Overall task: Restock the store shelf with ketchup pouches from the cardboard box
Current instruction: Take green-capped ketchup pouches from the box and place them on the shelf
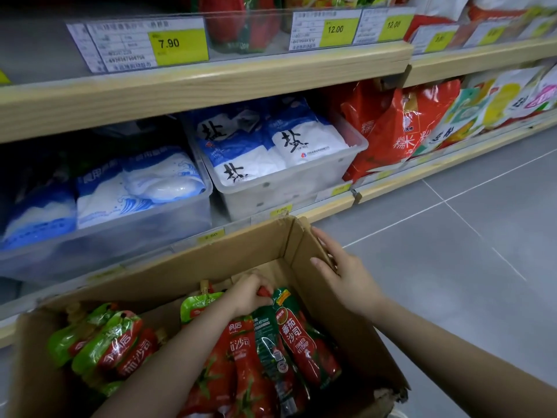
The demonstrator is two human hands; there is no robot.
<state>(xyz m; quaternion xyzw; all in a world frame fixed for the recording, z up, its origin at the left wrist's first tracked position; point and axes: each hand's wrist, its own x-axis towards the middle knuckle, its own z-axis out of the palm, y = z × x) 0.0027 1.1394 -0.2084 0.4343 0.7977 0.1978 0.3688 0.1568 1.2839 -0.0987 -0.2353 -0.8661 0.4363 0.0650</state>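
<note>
An open cardboard box [235, 260] stands on the floor in front of the shelf and holds several red and green ketchup pouches [304, 342]. My left hand [250, 294] is inside the box, fingers curled round the red caps at the top of a bunch of pouches. My right hand [343, 270] lies with straight fingers against the box's upright right flap [304, 239]. More pouches [111, 339] lie at the box's left side. The store shelf [211, 82] rises behind the box.
The lower shelf carries clear plastic bins [289, 188] filled with blue and white salt bags. Red and colourful bags [401, 128] stand further right. Yellow price tags [177, 45] line the upper shelf edge. Grey floor tiles [467, 236] spread out to the right.
</note>
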